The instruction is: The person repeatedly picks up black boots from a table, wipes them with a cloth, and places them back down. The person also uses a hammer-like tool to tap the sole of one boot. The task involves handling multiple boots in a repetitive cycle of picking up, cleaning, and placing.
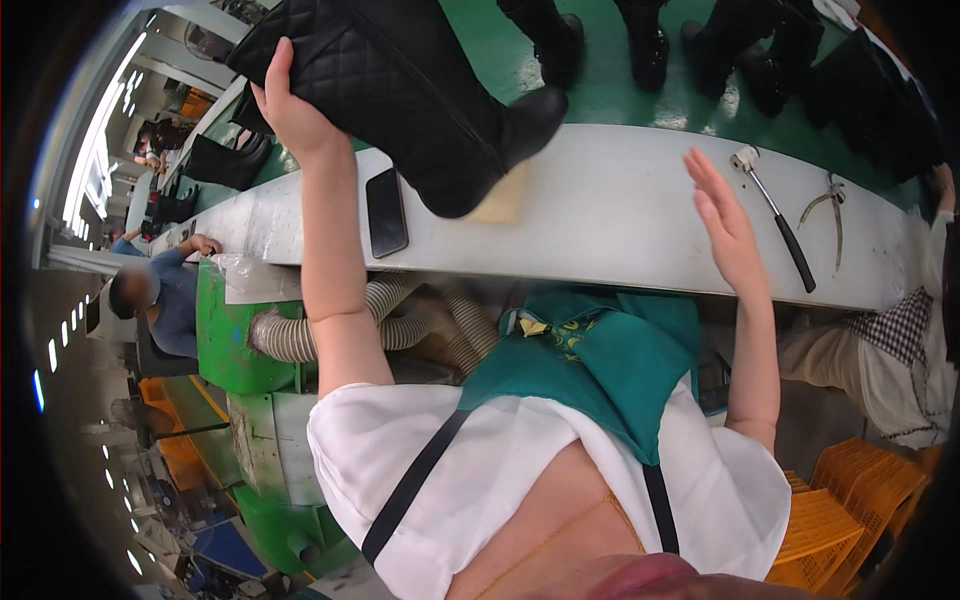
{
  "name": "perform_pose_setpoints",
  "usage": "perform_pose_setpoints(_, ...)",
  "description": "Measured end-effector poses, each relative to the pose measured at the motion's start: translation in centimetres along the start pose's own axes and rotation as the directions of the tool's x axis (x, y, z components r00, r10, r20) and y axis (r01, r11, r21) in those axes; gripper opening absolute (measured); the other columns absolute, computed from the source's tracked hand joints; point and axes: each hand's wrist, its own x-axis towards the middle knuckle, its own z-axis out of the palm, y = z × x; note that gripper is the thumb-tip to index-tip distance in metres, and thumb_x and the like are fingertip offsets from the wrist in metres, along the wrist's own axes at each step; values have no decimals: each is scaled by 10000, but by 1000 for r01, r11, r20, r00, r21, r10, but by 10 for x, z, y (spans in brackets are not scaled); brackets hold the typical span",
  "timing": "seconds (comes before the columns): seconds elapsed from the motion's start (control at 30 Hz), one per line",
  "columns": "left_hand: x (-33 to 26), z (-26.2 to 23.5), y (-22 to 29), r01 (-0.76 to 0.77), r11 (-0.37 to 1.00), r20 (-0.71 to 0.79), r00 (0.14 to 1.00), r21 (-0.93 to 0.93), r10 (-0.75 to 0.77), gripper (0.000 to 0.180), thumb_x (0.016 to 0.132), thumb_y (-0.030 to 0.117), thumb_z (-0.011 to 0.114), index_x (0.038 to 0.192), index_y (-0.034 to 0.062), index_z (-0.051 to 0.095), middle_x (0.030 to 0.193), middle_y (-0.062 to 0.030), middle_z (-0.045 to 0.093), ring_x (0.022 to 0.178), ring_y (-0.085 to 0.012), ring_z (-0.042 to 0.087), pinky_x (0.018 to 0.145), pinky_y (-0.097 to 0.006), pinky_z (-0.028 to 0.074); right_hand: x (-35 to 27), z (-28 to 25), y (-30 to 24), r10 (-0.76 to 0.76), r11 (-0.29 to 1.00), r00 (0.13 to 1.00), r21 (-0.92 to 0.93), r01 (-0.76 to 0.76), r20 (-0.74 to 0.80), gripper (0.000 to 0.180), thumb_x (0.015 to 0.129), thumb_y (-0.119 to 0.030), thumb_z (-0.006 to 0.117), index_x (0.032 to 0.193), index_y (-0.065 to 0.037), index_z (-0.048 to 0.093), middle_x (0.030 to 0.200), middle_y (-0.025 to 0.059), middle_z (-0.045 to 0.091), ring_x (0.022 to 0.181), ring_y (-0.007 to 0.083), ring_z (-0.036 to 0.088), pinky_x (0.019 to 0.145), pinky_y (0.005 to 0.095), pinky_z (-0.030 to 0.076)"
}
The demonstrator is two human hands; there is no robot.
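A tall black boot with a quilted shaft is tilted over the white tabletop, its toe pointing right. My left hand grips the upper shaft, thumb outside and the other fingers mostly hidden behind it. Partly under the boot's foot lies a pale yellow pad. Raised above the table to the right, my right hand has its fingers stretched out and holds nothing. A hammer with a black handle lies closest to it, with a pair of pincers farther right. Beside my left forearm rests a dark phone.
Several black boots stand on the green surface beyond the table, with more at the left. A co-worker sits at left near a green machine with ribbed hoses. Orange crates are at lower right.
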Motion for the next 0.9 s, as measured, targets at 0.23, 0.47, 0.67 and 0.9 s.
perform_pose_setpoints(0.23,-77,82,-26,-5,996,28,1000,-85,7,268,878,148,576,1093,-12,590,1026,-108,654,895,-198,657,813,-304,532,69,69,-28,-202,963,979,178,201,-10,484,1035,-315,335,1432,-41,381,1408,131,465,1335,204,390,1096,317,284)
perform_pose_setpoints(0.47,-161,112,-49,-406,912,397,830,-51,392,225,735,108,694,913,14,594,830,-48,577,718,-196,550,655,-315,441,118,49,-18,-226,942,973,242,232,-53,509,1047,-369,283,1247,16,550,1122,96,633,1045,174,566,967,287,401)
perform_pose_setpoints(0.67,-230,89,-91,-596,717,662,378,-361,647,154,866,294,617,842,145,647,751,-5,508,572,-164,512,465,-267,411,143,25,90,-379,922,921,122,368,90,329,956,-342,450,775,-76,516,785,98,608,725,203,565,777,316,439)
perform_pose_setpoints(0.9,-261,93,-77,-529,776,718,385,-344,580,213,821,302,691,992,179,657,869,-3,554,701,-183,557,540,-261,457,136,-2,49,-762,645,543,352,678,352,393,993,-363,345,757,-110,531,711,45,610,710,210,585,917,371,372)
